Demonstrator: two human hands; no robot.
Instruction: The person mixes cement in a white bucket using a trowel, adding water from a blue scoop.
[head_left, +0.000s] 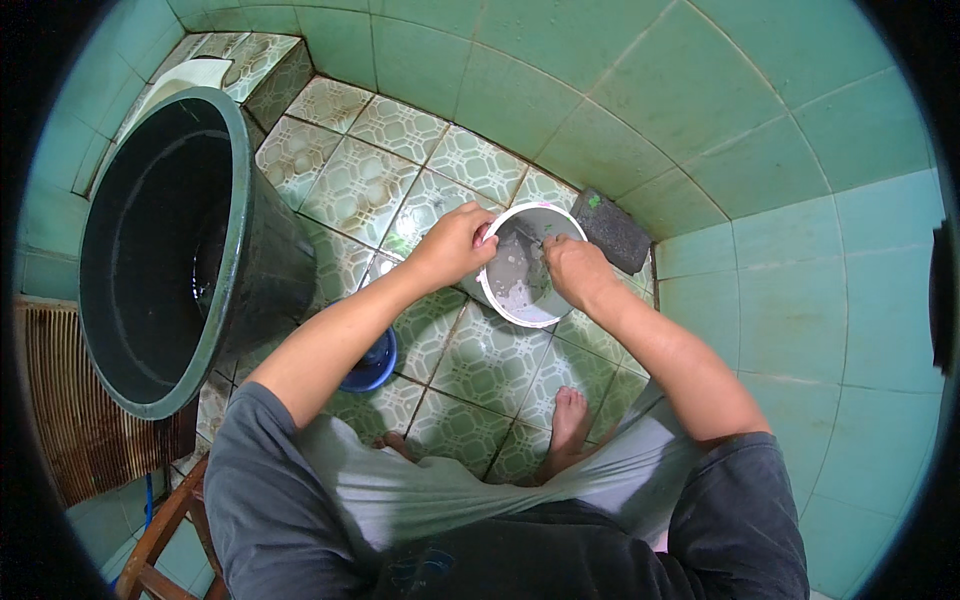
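Observation:
A white-rimmed bucket [542, 308] tilts toward me above the tiled floor, with greyish, cloudy liquid and bits of foam inside. My left hand [455, 245] grips its left rim, thumb and fingers closed on the edge. Inside the opening, by the right wall, is my right hand [580, 270] with its fingers curled together. Whatever those fingers may hold is too small and partly hidden to name. Small green specks show on the bucket's inner wall.
A big dark green tub [275, 265] stands at the left. Under my left forearm sits a blue basin [373, 377]. A dark rough block [618, 238] leans at the wall behind the bucket. A ribbed brown board [85, 400] and wooden frame [160, 535] are at lower left.

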